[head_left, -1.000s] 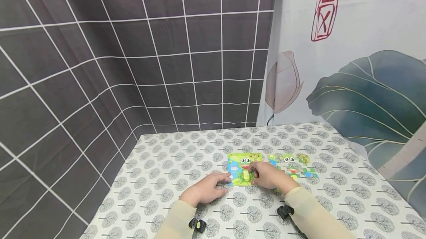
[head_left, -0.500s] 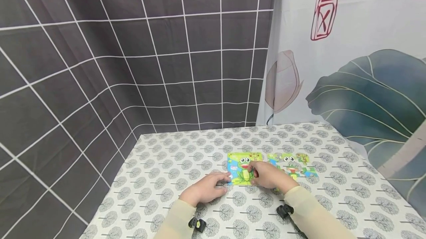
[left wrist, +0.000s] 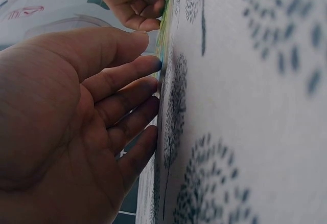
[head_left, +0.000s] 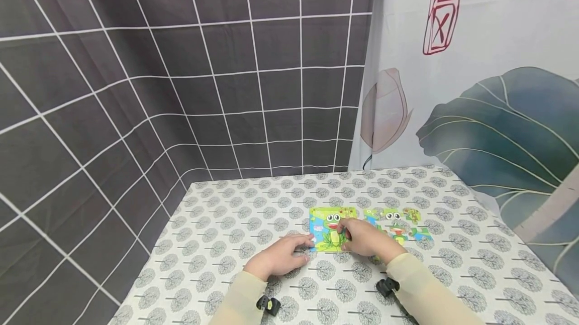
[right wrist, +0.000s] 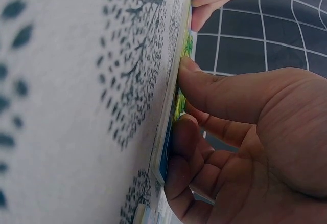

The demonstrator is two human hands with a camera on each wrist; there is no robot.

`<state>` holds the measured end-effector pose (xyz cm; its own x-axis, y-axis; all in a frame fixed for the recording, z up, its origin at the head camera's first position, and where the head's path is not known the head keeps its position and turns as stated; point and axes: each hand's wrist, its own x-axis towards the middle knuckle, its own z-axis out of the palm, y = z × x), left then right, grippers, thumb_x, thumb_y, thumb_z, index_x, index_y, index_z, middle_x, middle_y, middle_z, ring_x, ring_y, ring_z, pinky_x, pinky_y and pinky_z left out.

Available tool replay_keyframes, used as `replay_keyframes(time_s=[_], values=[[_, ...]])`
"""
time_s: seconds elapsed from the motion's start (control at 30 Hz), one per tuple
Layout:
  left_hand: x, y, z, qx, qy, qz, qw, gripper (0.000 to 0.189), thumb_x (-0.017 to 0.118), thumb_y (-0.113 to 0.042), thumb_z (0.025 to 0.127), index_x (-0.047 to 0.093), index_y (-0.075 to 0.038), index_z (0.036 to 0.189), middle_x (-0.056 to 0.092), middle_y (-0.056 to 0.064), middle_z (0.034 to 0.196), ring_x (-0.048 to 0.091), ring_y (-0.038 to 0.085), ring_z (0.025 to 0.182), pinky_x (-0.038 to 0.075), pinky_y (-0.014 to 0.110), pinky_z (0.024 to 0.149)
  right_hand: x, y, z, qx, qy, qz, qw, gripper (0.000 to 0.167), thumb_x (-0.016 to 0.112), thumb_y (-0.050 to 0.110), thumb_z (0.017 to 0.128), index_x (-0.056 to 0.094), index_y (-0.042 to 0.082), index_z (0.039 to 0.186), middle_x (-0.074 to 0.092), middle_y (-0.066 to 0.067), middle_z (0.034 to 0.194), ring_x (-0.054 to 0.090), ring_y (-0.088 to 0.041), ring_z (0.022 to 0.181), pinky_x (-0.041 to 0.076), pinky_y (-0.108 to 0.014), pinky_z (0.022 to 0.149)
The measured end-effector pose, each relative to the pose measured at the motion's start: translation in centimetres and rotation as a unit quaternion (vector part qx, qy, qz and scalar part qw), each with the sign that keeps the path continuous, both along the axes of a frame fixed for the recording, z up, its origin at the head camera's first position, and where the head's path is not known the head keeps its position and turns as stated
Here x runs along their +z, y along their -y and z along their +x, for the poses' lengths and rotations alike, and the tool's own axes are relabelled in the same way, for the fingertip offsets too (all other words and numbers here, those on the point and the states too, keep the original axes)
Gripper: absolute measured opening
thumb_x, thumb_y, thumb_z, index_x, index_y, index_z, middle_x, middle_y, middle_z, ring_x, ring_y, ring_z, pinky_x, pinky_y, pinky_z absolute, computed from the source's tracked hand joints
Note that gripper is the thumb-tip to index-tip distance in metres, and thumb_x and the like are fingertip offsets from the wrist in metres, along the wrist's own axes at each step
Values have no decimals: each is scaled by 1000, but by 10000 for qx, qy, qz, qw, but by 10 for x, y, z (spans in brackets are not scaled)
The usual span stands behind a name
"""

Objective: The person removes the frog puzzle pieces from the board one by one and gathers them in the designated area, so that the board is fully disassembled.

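A square frog jigsaw puzzle [head_left: 320, 229] lies flat on the table, its picture facing up, with a green frog on a blue and yellow-green ground. My right hand [head_left: 366, 238] is over its right part, thumb at the near edge and the other fingers bent against the surface and right side, as the right wrist view [right wrist: 240, 127] shows. This hand covers the puzzle's lower right. On the left, my left hand [head_left: 282, 255] rests on the tablecloth with fingers loosely extended, fingertips touching the puzzle's left edge; its thumb is apart from the puzzle.
Right of the puzzle lie several loose-looking frog picture pieces [head_left: 392, 217], some partly behind the right hand. One blue and green piece [head_left: 421, 235] is at their right end. The tablecloth [head_left: 235, 219] has a tree print. A grey checked curtain [head_left: 280, 89] hangs behind.
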<state>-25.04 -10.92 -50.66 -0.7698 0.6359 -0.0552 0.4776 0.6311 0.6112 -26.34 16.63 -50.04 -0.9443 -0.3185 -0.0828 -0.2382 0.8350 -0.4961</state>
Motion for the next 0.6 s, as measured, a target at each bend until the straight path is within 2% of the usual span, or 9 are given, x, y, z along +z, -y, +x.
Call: replay_keyframes(time_s=[0.37,0.6], values=[[0,0,1,-17,-41,-32,10000,32,68,-28,101,69,-21,133,47,-9,161,41,18,149,32,43,125,2,0,0,-121,21,-10,9999,39,90,17,82,64,19,110,57,3,91,53,-18,80,50,-40,74],[-2,0,0,-3,-36,-6,10000,32,68,-29,100,69,-22,132,48,-9,160,41,19,149,32,44,125,2,-1,1,-30,56,-189,9998,40,90,14,81,61,20,107,56,1,89,52,-18,76,48,-38,70]])
